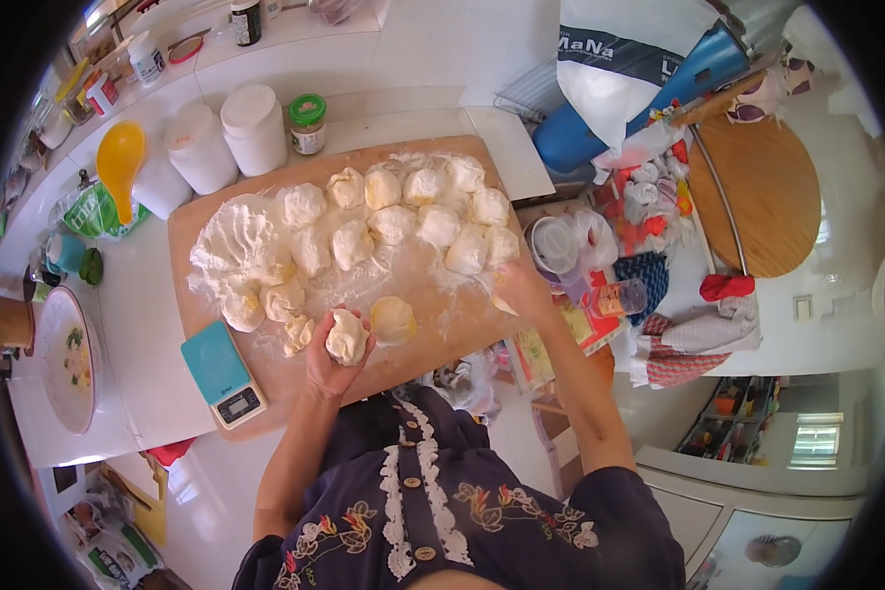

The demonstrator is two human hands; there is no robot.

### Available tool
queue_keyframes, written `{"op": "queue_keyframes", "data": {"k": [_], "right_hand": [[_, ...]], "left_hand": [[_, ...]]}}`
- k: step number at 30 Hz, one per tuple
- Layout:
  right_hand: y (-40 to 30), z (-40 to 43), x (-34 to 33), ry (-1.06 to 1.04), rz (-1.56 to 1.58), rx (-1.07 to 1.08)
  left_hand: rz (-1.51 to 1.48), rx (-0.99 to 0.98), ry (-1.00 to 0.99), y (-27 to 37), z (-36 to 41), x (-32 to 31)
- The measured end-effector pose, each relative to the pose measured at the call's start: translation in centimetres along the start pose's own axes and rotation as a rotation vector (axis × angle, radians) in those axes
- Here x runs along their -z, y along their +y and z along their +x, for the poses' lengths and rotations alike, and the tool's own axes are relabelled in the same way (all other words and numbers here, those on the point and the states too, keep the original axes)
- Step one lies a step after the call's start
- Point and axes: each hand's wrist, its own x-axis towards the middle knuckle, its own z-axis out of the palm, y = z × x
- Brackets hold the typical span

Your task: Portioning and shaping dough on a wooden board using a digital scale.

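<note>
My left hand (pixel 337 361) holds a lump of pale dough (pixel 347 337) in its cupped palm, above the front of a floured wooden board (pixel 442 302). Just right of it, a flattened round of dough (pixel 393 321) lies on the board. At the board's right edge, my right hand (pixel 522 290) has its fingers around a yellowish dough piece (pixel 504 304), mostly hidden by the hand. Several floured dough balls (pixel 438 226) sit in rows along the back. A heap of flour (pixel 232 232) covers the left end, with small dough scraps (pixel 299 335) near my left hand.
A kitchen scale (pixel 214 361) rests on the board's front left corner. Left of it stands a patterned bowl (pixel 70 361). White jars (pixel 253 129), a green-lidded jar (pixel 307 125) and a yellow ladle (pixel 120 166) line the back. Plastic tubs (pixel 553 243) and a bottle (pixel 619 297) crowd the right.
</note>
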Motion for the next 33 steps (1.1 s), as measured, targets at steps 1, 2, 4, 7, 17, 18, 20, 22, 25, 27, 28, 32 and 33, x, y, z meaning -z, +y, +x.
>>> {"op": "queue_keyframes", "data": {"k": [1,2,4,7,17,18,20,22,25,27,28,32,33], "right_hand": [[0.0,-1.1,0.0,0.002,-0.082,-0.058],[1.1,-2.1,-0.6,-0.003,-0.084,-0.049],[3.2,-3.3,-1.9,0.151,-0.082,0.075],[2.9,-2.9,-2.7,0.074,-0.03,-0.117],[-10.3,1.5,-7.9,0.276,0.159,-0.244],[-11.0,1.7,-8.3,0.328,0.333,-0.192],[-11.0,2.0,-8.3,0.372,0.513,-0.136],[-9.0,2.7,-7.2,0.435,0.228,-0.051],[-6.0,4.4,-6.3,0.585,-0.035,0.096],[-6.2,4.5,-6.8,0.585,-0.028,0.054],[-6.3,4.6,-7.0,0.589,-0.032,0.005],[-6.4,3.6,-6.8,0.402,0.325,0.1],[-6.9,3.2,-7.0,0.389,0.828,-0.043]], "left_hand": [[-0.007,-0.001,0.002,-0.1,0.0,0.0],[-0.014,-0.009,0.001,-0.2,0.0,0.0],[-0.012,-0.001,-0.001,-0.2,0.1,0.0],[0.023,-0.005,-0.001,-0.4,0.0,-0.3],[-0.031,-0.06,-0.018,0.1,-0.2,0.7],[-0.03,-0.074,-0.019,0.3,-0.2,0.8],[-0.028,-0.095,-0.016,0.5,-0.3,0.8],[-0.02,-0.134,-0.009,0.7,-0.7,0.7],[-0.046,-0.14,-0.003,0.7,-0.7,0.2],[-0.047,-0.157,0.013,0.5,-0.4,-0.2],[-0.05,-0.164,0.023,0.4,-0.3,-0.3],[-0.059,-0.183,0.015,0.5,-0.3,0.2],[-0.043,-0.191,0.023,0.6,-0.3,0.2]]}}
